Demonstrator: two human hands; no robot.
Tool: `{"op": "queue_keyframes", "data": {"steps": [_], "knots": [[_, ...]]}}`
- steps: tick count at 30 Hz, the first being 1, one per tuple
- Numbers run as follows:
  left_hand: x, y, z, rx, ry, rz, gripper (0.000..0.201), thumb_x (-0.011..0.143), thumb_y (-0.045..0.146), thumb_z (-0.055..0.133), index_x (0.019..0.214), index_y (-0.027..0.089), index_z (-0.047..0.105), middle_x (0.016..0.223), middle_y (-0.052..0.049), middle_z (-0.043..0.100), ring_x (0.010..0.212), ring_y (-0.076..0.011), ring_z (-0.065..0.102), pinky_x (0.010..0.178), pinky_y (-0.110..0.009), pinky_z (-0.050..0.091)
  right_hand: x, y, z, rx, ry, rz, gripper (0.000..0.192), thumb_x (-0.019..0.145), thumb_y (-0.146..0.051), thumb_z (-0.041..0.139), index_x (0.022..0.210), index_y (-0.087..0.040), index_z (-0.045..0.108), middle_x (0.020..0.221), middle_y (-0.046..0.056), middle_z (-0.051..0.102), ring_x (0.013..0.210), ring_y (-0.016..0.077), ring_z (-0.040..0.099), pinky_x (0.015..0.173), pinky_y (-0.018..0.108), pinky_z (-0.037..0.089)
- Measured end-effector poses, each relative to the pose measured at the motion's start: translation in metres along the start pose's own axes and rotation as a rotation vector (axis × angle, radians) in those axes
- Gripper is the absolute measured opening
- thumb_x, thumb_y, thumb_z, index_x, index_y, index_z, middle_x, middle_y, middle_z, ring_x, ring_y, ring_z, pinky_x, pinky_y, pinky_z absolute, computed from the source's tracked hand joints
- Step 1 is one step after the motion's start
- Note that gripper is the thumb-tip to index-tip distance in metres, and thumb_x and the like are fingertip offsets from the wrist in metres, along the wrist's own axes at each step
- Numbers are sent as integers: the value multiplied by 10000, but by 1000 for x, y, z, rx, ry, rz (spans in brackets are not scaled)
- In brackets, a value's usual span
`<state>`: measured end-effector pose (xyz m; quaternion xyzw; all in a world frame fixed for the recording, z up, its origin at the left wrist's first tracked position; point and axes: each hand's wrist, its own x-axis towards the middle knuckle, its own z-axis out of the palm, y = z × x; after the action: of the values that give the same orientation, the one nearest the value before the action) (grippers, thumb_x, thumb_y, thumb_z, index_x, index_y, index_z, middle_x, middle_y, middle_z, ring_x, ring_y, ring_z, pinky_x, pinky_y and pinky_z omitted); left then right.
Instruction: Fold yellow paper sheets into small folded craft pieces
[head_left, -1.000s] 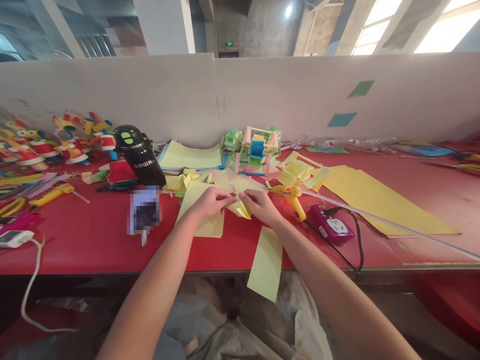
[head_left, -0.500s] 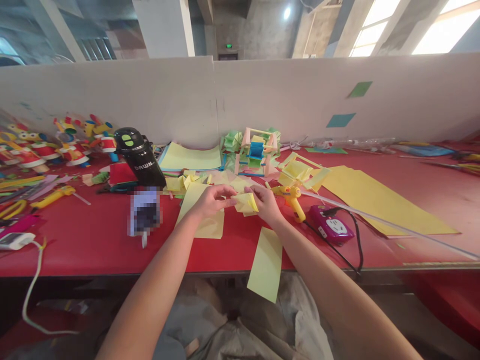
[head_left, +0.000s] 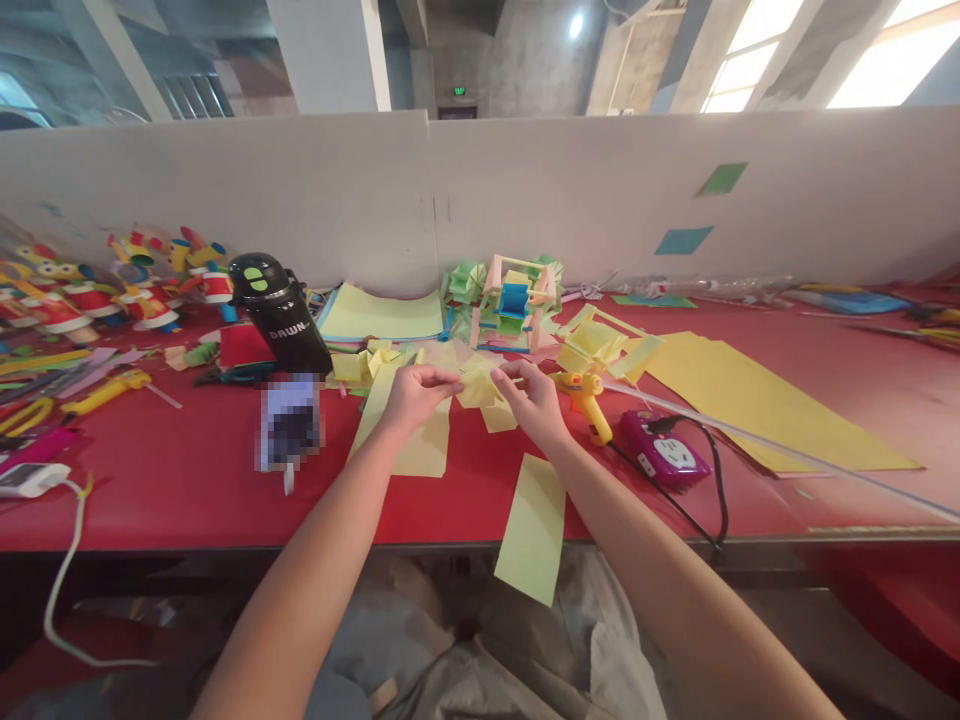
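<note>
Hands: a small folded piece of yellow paper (head_left: 478,383) is pinched from both sides and held just above the red table (head_left: 187,480).
Left hand (head_left: 417,392): fingers are closed on the left edge of the folded piece, thumb against fingertips.
Right hand (head_left: 529,396): fingers are closed on the right edge, the wrist turned slightly inward.
Step in hand: a fold appears to be opened or shaped between the two grips; the exact crease cannot be made out.
Next move: a steady, even pull is judged to be needed, so that the thin paper is not torn.
Beneath the hands: a flat yellow sheet (head_left: 420,450) is lying on the table, and a yellow strip (head_left: 534,525) is hanging over the near edge.
Right of the hands: a yellow glue gun (head_left: 585,397) is lying near a purple power socket (head_left: 661,450).
Behind: a paper model (head_left: 514,300) is standing by the wall.
Left: a black bottle (head_left: 277,312) is leaning near painted toys (head_left: 142,280).
</note>
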<state>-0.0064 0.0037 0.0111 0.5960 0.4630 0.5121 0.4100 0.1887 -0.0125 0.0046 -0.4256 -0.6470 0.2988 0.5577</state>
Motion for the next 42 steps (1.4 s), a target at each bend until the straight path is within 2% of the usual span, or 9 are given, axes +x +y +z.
{"op": "queue_keyframes", "data": {"steps": [4,9,14,19,28,31,34,37,42], "knots": [[-1,3,-1,44,15,35,189,615,297,845,754,186,781,764,-49,774,782,-237,723,793,-410,585,1,3,-1,-32,-123,-52,371,884,-550,609,785,-196,658,781,36,629,711,156,559,612,276,424],[0,0,0,29,-35,63,191,650,329,821,775,190,783,801,-53,778,820,-237,724,826,-410,576,3,6,1,-76,-169,-117,325,876,-485,630,729,-196,635,768,26,594,679,143,536,606,281,424],[2,-4,2,-13,-53,86,254,633,381,836,780,187,760,811,-56,770,818,-240,718,814,-431,577,3,9,2,-45,-131,-89,310,869,-480,626,737,-201,601,731,17,584,669,151,552,614,287,458],[2,-4,3,-39,-27,144,201,618,350,843,709,195,753,845,-58,766,836,-237,718,850,-462,582,2,9,4,-61,-99,-109,300,869,-485,629,766,-204,637,750,33,628,700,168,585,646,301,495],[2,-3,3,-86,-17,70,150,579,273,848,670,194,757,875,-61,770,847,-243,720,869,-495,585,0,13,6,-99,-43,-109,222,860,-424,659,794,-213,689,780,36,699,716,183,631,692,337,545],[1,-3,4,-106,-5,71,156,575,277,847,660,190,750,881,-63,771,821,-233,716,858,-492,585,1,13,4,-117,-31,-170,205,862,-409,664,793,-218,694,849,58,700,794,205,653,715,350,554],[1,-3,3,-97,-7,67,144,573,274,842,649,191,752,884,-63,769,806,-226,710,856,-495,583,1,13,2,-162,-16,-263,181,856,-390,685,794,-221,705,1077,99,683,1023,248,652,874,408,546],[0,-1,2,-69,-35,30,136,566,262,841,645,192,756,878,-61,765,800,-226,704,857,-499,579,2,14,1,-169,-37,-281,168,865,-380,683,803,-226,710,1236,110,652,1173,271,613,1009,462,492],[1,2,0,-10,-40,-45,175,538,253,865,655,176,762,818,-75,753,818,-263,708,871,-488,561,2,17,3,-137,-77,-274,153,876,-346,667,798,-225,718,1124,97,717,1090,259,669,966,447,523]]}}
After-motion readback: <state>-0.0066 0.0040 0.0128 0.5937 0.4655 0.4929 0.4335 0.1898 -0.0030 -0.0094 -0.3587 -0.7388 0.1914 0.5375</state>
